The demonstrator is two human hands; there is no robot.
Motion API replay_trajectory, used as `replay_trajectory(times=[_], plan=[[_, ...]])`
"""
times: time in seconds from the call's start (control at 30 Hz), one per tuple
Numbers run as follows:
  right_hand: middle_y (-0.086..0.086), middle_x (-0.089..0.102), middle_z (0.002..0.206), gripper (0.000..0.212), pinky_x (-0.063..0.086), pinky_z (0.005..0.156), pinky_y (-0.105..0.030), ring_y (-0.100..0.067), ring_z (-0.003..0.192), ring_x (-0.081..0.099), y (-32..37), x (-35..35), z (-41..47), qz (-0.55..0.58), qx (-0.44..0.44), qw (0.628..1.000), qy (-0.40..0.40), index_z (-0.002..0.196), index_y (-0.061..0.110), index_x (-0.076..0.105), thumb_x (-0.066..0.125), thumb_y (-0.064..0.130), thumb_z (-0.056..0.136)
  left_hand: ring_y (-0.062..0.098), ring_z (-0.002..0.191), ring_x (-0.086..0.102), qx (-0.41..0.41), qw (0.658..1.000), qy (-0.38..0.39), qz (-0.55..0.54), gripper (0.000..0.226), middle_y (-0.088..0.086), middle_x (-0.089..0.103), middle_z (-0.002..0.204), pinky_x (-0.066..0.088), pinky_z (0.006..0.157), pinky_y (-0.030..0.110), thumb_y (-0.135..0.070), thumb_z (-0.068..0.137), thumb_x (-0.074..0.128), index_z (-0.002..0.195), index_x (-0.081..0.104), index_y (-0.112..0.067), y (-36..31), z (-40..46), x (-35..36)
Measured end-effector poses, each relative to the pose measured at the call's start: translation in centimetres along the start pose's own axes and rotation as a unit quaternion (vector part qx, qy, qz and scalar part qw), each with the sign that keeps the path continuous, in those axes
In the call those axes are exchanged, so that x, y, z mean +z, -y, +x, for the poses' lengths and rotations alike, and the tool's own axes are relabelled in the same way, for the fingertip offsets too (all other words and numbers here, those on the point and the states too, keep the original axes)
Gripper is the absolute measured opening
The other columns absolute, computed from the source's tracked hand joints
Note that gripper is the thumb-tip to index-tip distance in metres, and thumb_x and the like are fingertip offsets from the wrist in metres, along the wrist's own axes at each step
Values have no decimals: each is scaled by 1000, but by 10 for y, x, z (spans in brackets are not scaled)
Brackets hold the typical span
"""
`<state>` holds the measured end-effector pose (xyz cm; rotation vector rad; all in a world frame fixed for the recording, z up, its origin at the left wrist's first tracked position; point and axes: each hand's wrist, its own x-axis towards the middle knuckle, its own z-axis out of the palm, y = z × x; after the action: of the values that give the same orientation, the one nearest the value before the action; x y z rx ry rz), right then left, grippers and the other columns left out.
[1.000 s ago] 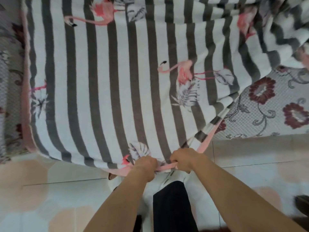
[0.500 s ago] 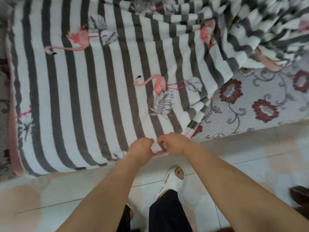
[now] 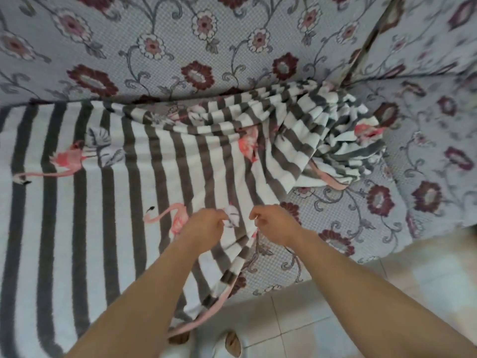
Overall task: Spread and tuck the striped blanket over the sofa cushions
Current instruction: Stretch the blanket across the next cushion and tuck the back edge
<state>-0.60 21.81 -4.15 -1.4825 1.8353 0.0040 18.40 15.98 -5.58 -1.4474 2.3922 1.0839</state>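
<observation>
- Blanket first: the grey-and-white striped fleece blanket with pink flamingo prints (image 3: 77, 202) lies flat over the near-left part of the sofa seat, while its far-right portion sits in a bunched heap (image 3: 330, 140) against the crease where seat meets backrest.
- We take that bunched heap as our landmark. Both hands are on the near side of it, toward the seat's front edge, and the heap lies ahead and to the right of them.
- Our left hand (image 3: 206, 226) is curled closed and pinches a fold of the striped cloth near a flamingo print.
- Our right hand (image 3: 273, 223) is also curled, at the blanket's slanting pink-trimmed edge (image 3: 222, 301); it seems to grip that edge, though the fingers hide the contact.
- The right hand is the nearer one to the heap, and it sits just beside the bare floral-patterned quilted sofa cover (image 3: 374, 228), which stays uncovered to the near right of the heap.
- Stripes run from front to back of the seat, so we judge the next pull should go rightward across them, toward the uncovered cushion beyond the heap.
- Tucking along the backrest crease is not yet done on the heap's side.
</observation>
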Motion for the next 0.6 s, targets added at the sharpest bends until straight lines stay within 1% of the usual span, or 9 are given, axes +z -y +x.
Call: replay_trajectory(times=[0.1,0.2,0.27,0.33,0.4,0.47,0.53,0.57,0.6], plan=[[-13,67,109,24,52,81,-38,-30,95,61,-24,-33,14,10,30,998,-52,104,14,65,45,10,90,23,110,61,21,1000,1,-8,32,2,66,120,47,94,31,-15,95,42,118,64,-19,-30,37,-7],[-13,67,109,24,51,83,-36,-31,99,61,-48,-57,29,7,61,997,-53,104,14,64,46,11,90,20,109,61,34,999,6,-25,32,1,64,123,48,94,31,-17,96,42,119,63,-21,-58,73,-9],[-13,67,106,22,52,81,-37,-32,98,61,-64,-73,39,1,77,995,-57,101,15,64,47,11,88,19,113,58,56,998,16,-24,32,0,63,125,46,97,30,-17,96,42,120,63,-20,-79,100,-10],[-12,66,108,23,52,82,-37,-31,100,61,-83,-90,51,7,90,994,-63,104,17,64,48,12,88,20,115,58,83,996,18,-28,32,2,64,125,45,99,32,-15,96,42,120,63,-17,-105,127,-12],[-12,65,105,24,50,76,-34,-30,97,61,-102,-109,64,-2,93,993,-75,106,15,63,46,11,89,22,114,59,110,993,15,-37,32,4,65,122,45,99,35,-12,94,43,119,64,-15,-131,155,-14],[-10,64,94,20,48,69,-34,-30,86,59,-123,-122,71,5,106,990,-96,94,17,63,45,9,89,24,111,60,126,992,21,-24,31,7,66,119,46,97,37,-10,93,44,117,64,-12,-155,181,-12],[-5,59,83,23,48,69,-34,-28,81,56,-150,-130,76,30,137,984,-112,76,23,56,46,7,88,26,108,60,136,990,28,-20,32,10,67,115,47,95,37,-7,91,46,116,65,-11,-178,203,-5],[-5,59,87,21,50,74,-35,-28,86,57,-169,-134,79,55,162,977,-129,79,23,58,47,8,89,26,107,61,141,989,37,-28,32,10,67,113,47,94,37,-6,90,46,115,65,-11,-192,214,1],[-6,61,99,18,51,81,-37,-29,95,57,-188,-138,82,84,192,965,-158,93,20,63,49,11,90,26,107,60,147,987,52,-37,32,10,67,113,48,94,35,-6,90,46,116,64,-11,-205,226,9]])
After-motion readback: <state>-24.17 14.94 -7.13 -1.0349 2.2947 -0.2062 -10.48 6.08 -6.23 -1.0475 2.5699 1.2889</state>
